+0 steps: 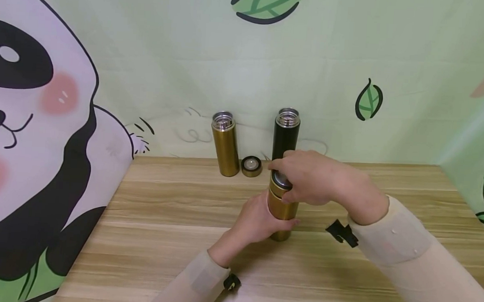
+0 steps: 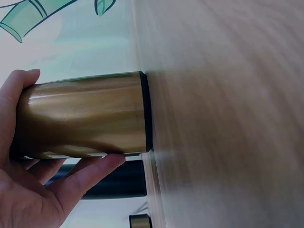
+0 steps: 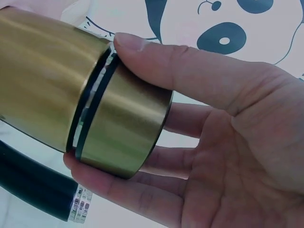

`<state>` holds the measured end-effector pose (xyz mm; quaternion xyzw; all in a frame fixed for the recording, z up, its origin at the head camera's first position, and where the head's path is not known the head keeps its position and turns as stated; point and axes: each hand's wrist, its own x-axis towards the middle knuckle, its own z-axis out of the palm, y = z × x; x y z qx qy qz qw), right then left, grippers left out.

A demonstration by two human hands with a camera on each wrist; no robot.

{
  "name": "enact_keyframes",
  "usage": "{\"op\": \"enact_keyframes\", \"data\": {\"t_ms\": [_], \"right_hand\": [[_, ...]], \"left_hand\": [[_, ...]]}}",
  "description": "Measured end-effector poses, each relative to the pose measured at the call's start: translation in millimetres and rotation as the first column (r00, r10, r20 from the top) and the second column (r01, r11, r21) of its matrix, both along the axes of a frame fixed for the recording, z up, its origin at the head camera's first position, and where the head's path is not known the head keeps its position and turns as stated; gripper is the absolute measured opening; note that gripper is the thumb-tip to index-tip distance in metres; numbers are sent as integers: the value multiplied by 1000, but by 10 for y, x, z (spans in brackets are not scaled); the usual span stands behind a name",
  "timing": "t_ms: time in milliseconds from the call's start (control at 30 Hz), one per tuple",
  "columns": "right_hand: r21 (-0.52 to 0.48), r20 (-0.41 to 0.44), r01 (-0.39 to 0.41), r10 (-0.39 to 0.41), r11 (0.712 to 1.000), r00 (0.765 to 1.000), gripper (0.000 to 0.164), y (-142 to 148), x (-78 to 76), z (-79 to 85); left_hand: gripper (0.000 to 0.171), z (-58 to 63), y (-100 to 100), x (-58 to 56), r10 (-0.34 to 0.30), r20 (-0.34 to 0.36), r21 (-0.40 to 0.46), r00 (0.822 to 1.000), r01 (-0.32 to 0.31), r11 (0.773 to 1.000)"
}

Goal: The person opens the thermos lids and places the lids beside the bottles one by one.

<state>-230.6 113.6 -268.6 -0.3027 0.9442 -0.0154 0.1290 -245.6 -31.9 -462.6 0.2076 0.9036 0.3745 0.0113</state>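
A gold thermos point(image 1: 283, 210) stands upright on the table, its black base edge point(image 2: 146, 111) at the wood in the left wrist view. My left hand point(image 1: 260, 218) grips its body, thumb on one side and fingers on the other. From above, my right hand point(image 1: 317, 180) holds the gold lid point(image 3: 126, 118), with thumb and fingertips at the seam. A narrow gap with a silvery band point(image 3: 91, 95) shows between lid and body. Behind it are an uncapped black thermos point(image 1: 286, 139) and, to the left, an uncapped gold thermos point(image 1: 225, 150).
A loose gold-and-black lid point(image 1: 251, 166) lies beside the uncapped gold thermos. The wooden table point(image 1: 161, 210) ends at a light green backdrop point(image 1: 168, 65) printed with leaves and a panda. Small black straps point(image 1: 342, 233) hang at the sleeves.
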Motion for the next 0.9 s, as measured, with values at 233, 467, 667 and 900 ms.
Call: {"op": "enact_keyframes", "data": {"t_ms": [233, 467, 667, 900], "right_hand": [[1, 20, 4, -4, 1000, 1000, 72, -3, 12, -6], [-7, 20, -6, 6, 1000, 1000, 73, 14, 13, -9], [-19, 9, -30, 30, 999, 1000, 73, 28, 4, -24], [-32, 5, -52, 53, 998, 999, 70, 39, -6, -40]], "left_hand": [[62, -16, -1, -2, 2, -4, -1, 1000, -2, 1000], [62, -16, 0, -8, -6, -3, 12, 1000, 6, 1000], [61, -23, -2, -6, -6, -5, 14, 1000, 6, 1000], [60, -32, -5, -10, -9, -9, 16, 1000, 9, 1000]]}}
